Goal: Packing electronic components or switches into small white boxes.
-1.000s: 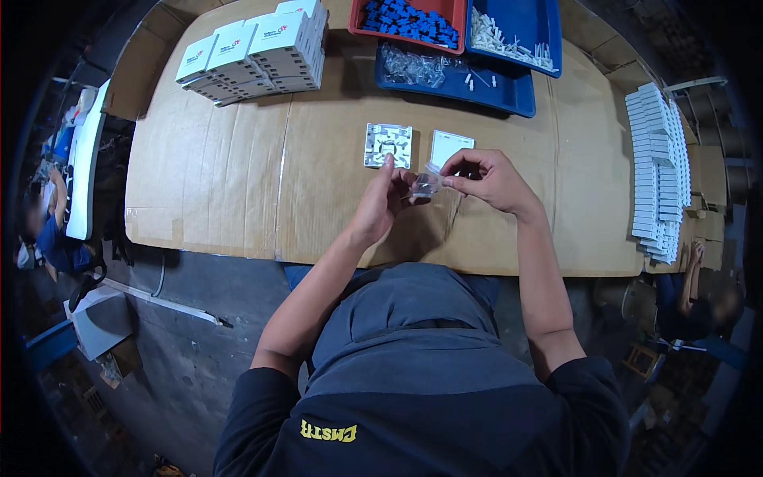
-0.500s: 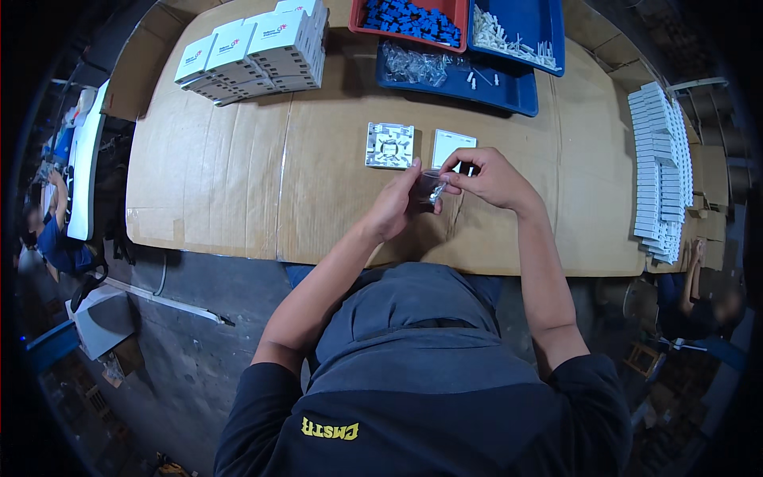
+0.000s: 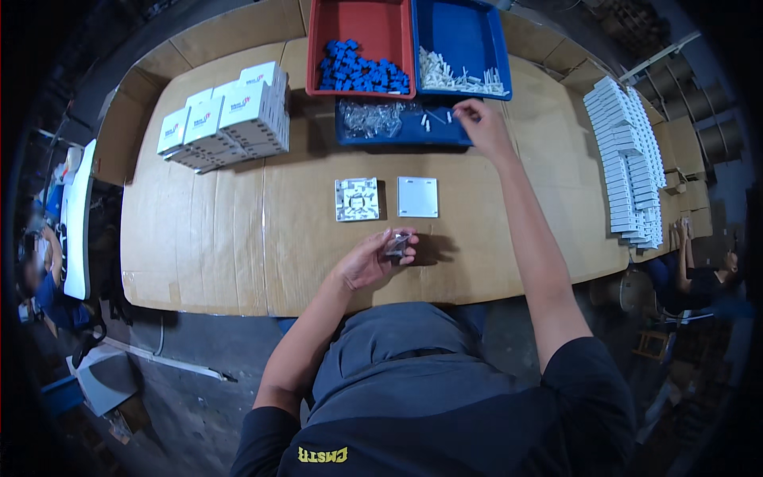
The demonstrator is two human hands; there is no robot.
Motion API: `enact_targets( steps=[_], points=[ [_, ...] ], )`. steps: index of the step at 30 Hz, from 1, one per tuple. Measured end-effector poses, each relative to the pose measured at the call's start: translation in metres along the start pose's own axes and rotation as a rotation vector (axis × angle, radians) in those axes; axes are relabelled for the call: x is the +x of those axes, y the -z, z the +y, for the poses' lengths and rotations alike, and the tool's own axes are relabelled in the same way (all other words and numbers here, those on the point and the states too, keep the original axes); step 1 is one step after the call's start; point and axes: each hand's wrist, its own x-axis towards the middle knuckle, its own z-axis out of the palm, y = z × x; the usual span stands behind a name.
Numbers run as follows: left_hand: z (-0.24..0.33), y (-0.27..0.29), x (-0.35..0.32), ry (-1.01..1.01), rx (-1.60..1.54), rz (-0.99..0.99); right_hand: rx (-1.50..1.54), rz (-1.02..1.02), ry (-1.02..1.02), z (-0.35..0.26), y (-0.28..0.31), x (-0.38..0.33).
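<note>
Over the cardboard-covered worktop (image 3: 207,270), the left hand (image 3: 369,262) clasped a clear plastic bag (image 3: 397,244) near a white square plate (image 3: 417,197); at the lower blue tray (image 3: 437,137), the right hand (image 3: 480,126) had a grip I couldn't discern.

Mid-table (image 3: 238,246), a square unit (image 3: 357,199) lies at nine o'clock of a square plate (image 3: 418,197); the left hand (image 3: 372,261) holds a plastic packet (image 3: 397,244) at six. Boxes (image 3: 226,119) stand stacked at ten, panels (image 3: 628,163) at three; at twelve, the block tray (image 3: 362,20) and peg tray (image 3: 461,32) sit behind the packet tray (image 3: 405,141).
</note>
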Motion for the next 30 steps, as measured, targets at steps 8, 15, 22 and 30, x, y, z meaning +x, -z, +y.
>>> enact_targets(
  steps=[8, 15, 22, 30],
  points=[
    [0.0, -0.001, 0.002, 0.008, -0.029, 0.007, -0.671, 0.133, 0.028, 0.075, 0.027, 0.096],
    [0.002, 0.01, 0.006, 0.049, -0.14, -0.009, -0.726, 0.028, -0.005, 0.08, 0.027, 0.111],
    [0.003, 0.005, 0.006, 0.049, -0.201, 0.025, -0.756, 0.018, 0.144, 0.086, 0.028, 0.11],
    [0.006, 0.005, 0.01, 0.037, -0.19, 0.025, -0.838, -0.04, 0.309, 0.106, 0.036, 0.119]
  ],
)
